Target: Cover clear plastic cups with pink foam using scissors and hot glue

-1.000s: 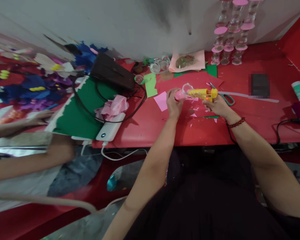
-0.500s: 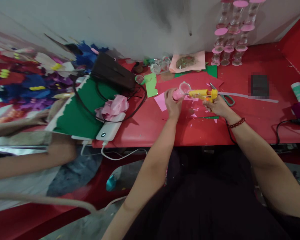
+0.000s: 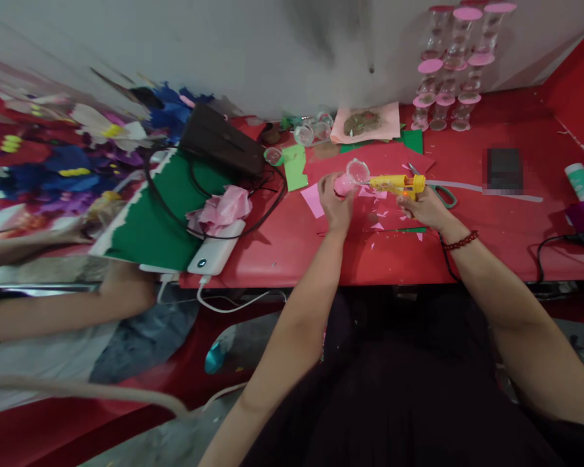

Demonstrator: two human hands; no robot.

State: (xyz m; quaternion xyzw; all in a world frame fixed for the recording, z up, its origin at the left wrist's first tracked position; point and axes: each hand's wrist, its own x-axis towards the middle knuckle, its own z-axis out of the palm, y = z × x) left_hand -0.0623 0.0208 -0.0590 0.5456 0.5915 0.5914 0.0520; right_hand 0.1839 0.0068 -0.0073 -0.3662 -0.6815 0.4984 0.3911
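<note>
My left hand is closed around a clear plastic hourglass with a pink end, its round clear rim facing up and right. My fingers partly hide its body. In my right hand is a yellow hot glue gun, gripped by the handle, with a small orange light glowing on it. The nozzle points left and meets the hourglass near its rim; whether they touch I cannot tell. A long whitish glue stick juts out of the gun's back. Beneath lie pink paper scraps on red sheets.
Finished-looking hourglasses stand stacked at the back right. Green-handled scissors lie right of the gun. A power bank, a black case and looping cables are on the left. A co-worker's arm reaches in from the left.
My hands stay almost in place; the hourglass's clear rim has tipped slightly to the left. At the left, the co-worker's arms have shifted a little to the right.
</note>
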